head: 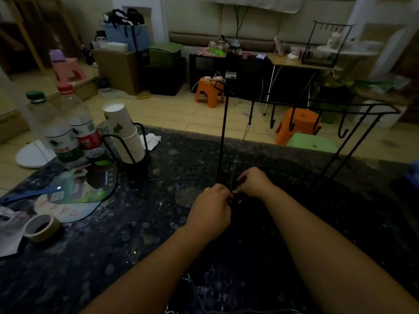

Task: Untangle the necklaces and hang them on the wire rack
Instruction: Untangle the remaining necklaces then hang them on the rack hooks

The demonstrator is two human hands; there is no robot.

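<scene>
— Dim room, cluttered floor at the top of the frame, and a dark speckled table point(136, 223) filling the lower half. What stands on it?

— At centre and right, a black wire rack point(317, 106) with a tall post and a top bar carrying a row of hooks. At left, a black wire cup holder point(136, 155) holding one tilted stack of white paper cups point(123, 134).

— Any other containers?

— Two clear plastic bottles at the left edge: one with a green cap point(48, 128), one with a red cap point(79, 123). How full they are I cannot tell. Below them lie a printed hand fan point(77, 191) and one roll of tape point(42, 227).

— And the hands?

— Both meet at the frame's centre, at the foot of the rack. The left hand point(210, 214) has its fingers curled in, pinching something thin; the right hand point(255, 182) is curled likewise, fingertips pressed together on it. Between them glints a fine necklace chain point(237, 190), with a faint strand rising toward the rack's leftmost hook.

— More chains?

— Thin strands of other necklaces point(192, 282) lie on the table near the bottom edge, between the forearms; too faint to count.

— Beyond the table?

— Three small stools stand out: two orange point(209, 91) point(299, 123), one green point(313, 142). A second rack point(326, 44) stands on a side table at upper right.
</scene>
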